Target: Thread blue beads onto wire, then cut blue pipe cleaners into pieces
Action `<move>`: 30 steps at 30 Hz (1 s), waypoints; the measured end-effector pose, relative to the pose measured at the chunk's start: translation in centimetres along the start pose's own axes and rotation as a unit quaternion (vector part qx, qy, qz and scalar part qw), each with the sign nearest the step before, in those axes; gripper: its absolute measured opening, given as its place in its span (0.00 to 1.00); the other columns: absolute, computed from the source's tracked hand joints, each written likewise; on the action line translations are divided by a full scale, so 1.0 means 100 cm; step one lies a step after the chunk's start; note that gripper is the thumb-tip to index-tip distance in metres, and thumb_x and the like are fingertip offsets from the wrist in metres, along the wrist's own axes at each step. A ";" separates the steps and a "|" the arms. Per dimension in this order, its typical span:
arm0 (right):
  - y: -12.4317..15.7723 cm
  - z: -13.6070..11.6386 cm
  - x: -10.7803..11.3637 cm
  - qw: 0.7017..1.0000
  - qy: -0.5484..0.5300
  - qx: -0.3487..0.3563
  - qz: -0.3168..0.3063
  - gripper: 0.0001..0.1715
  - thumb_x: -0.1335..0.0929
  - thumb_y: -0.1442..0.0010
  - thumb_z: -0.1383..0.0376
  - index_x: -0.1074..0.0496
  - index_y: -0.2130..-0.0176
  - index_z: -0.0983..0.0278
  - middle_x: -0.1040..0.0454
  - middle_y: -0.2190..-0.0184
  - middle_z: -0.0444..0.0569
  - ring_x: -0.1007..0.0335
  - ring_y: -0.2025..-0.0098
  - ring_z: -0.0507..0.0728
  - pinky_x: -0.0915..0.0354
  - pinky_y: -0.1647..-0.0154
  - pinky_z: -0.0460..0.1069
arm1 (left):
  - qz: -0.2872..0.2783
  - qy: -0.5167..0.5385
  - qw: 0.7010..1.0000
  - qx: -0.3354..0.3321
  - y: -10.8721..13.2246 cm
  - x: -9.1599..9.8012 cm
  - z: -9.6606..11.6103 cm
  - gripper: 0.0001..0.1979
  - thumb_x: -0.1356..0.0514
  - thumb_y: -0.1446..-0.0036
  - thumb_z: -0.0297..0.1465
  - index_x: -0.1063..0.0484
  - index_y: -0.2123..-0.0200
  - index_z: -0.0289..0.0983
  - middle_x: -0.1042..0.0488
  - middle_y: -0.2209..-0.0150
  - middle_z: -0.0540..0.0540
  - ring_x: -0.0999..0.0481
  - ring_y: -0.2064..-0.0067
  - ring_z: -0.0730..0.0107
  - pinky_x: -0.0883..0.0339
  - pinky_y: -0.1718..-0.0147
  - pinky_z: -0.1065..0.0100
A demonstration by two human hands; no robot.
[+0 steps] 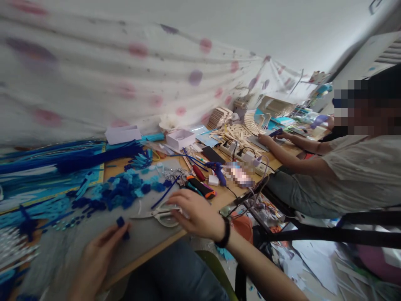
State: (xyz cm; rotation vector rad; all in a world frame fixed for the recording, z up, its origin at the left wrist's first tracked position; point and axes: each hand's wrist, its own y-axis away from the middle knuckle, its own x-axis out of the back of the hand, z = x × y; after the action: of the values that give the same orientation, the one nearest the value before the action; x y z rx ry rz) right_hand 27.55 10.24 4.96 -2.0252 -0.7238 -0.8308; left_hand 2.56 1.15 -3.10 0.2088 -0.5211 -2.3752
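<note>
My left hand (102, 248) pinches a small dark blue fuzzy piece (121, 222), which looks like folded pipe cleaner, between thumb and fingertips. My right hand (197, 213), with a black band at the wrist, has its fingers curled at the white handles of the scissors (166, 216). The blades point left toward the piece in my left hand, low over the grey mat (140, 240). A loose dark blue pipe cleaner (165, 193) lies just beyond the scissors. Farther back sits a heap of blue and turquoise fuzzy pieces (123, 192).
Bundles of blue pipe cleaners (78, 161) lie at the left. Pliers (200, 187), a blue glue gun (216, 171), a blurred-out phone (240, 174) and a white box (181, 139) stand beyond my right hand. Power strips with cables lie near the edge. Another person (354, 167) sits working at the right.
</note>
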 end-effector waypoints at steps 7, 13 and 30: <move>-0.014 0.008 -0.032 0.996 0.041 0.000 -0.075 0.09 0.36 0.35 0.69 0.28 0.55 0.66 0.24 0.58 0.55 0.28 0.56 0.58 0.34 0.54 0.50 | 0.020 0.056 0.997 0.048 0.001 0.001 0.000 0.06 0.32 0.59 0.24 0.23 0.78 0.40 0.19 0.73 0.51 0.19 0.61 0.64 0.36 0.42 0.63; 0.018 0.018 0.013 0.992 0.021 -0.093 0.078 0.14 0.41 0.30 0.64 0.28 0.58 0.64 0.24 0.66 0.51 0.28 0.65 0.55 0.35 0.63 0.47 | 0.019 0.057 0.997 0.047 0.004 0.000 -0.002 0.06 0.32 0.60 0.23 0.22 0.77 0.39 0.18 0.71 0.51 0.20 0.56 0.63 0.35 0.43 0.64; 0.061 0.073 0.090 0.951 0.029 -0.271 0.143 0.24 0.44 0.30 0.53 0.31 0.68 0.62 0.35 0.85 0.39 0.38 0.82 0.51 0.39 0.73 0.46 | 0.031 0.023 0.999 0.023 0.005 0.001 -0.003 0.08 0.29 0.67 0.29 0.23 0.78 0.41 0.19 0.71 0.51 0.20 0.60 0.61 0.36 0.43 0.59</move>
State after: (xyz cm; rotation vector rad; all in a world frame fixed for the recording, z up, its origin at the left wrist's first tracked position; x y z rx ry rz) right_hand 39.76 15.02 5.68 -2.4991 -0.1587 -0.9836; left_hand 2.91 0.60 -3.18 0.2636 -0.5536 -2.2950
